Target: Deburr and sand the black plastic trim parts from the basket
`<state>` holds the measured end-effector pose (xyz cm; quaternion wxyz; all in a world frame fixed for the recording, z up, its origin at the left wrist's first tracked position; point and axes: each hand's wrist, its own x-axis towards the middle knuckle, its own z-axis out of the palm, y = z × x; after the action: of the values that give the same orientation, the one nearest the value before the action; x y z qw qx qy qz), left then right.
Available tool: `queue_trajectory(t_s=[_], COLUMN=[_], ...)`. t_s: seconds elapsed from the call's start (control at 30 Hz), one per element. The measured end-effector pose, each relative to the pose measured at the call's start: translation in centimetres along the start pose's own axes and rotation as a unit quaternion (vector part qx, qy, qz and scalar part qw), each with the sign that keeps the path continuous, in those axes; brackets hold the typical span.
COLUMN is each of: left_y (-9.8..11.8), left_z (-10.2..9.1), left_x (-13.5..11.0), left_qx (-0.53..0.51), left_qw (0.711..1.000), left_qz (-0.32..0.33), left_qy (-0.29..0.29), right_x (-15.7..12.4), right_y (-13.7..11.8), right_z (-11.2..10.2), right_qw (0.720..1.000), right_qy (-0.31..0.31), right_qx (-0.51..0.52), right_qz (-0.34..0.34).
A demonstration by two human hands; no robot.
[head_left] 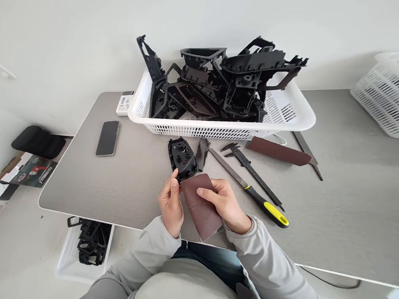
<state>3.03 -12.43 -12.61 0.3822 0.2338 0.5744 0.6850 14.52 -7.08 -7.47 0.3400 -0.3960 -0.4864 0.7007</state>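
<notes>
Left hand [172,200] fingers are clenched on part [181,156]; sandpaper [199,205] is pinched in right hand [229,206]. Under hard rubbing, part could be knocked loose toward 12 o'clock.

Light grey long sleeves [272,266]

Phone [107,138], caliper [254,174], white basket [222,132]

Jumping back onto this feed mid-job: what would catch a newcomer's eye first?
First, the white basket at the far side of the table, heaped with black plastic parts. Then, near the front edge, the left hand pinches a black part while the right hand holds sandpaper to it. A yellow-handled file lies just to the right.
</notes>
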Motion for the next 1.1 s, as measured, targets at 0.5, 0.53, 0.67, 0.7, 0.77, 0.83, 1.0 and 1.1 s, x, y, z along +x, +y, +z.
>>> queue_trajectory(t_s=[0.5, 0.53, 0.67, 0.7, 0.77, 0.83, 1.0, 1.1], left_y=[0.6, 0.6, 0.7, 0.7, 0.7, 0.5, 0.4, 0.6], left_z=[0.6, 0.7, 0.6, 0.6, 0.5, 0.4, 0.5, 0.7], left_x=[0.3, 0.3, 0.4, 0.3, 0.3, 0.3, 0.2, 0.1], left_qx=[-0.065, -0.064, -0.069, -0.071, -0.075, -0.081, -0.107, -0.110], left_qw=[0.994, 0.993, 0.990, 0.990, 0.990, 0.990, 0.992, 0.993], left_qz=[0.052, 0.056, 0.069, 0.071, 0.075, 0.076, 0.054, 0.034], left_qy=[0.074, 0.084, 0.101, 0.100, 0.095, 0.088, 0.041, 0.018], right_x=[0.2, 0.3, 0.5, 0.5, 0.4, 0.3, 0.2, 0.2], right_y=[-0.7, -0.8, -1.1, -1.1, -1.1, -1.2, -1.2, -1.1], right_z=[-0.2, -0.2, 0.0, 0.1, 0.1, 0.1, -0.3, -0.4], right_qw=[0.992, 0.989, 0.983, 0.983, 0.985, 0.985, 0.978, 0.977], right_qy=[0.081, 0.095, 0.093, 0.086, 0.073, 0.077, 0.117, 0.120], right_qx=[0.097, 0.111, 0.142, 0.143, 0.142, 0.142, 0.171, 0.173], right_qz=[0.025, 0.033, 0.067, 0.071, 0.073, 0.062, 0.001, -0.021])
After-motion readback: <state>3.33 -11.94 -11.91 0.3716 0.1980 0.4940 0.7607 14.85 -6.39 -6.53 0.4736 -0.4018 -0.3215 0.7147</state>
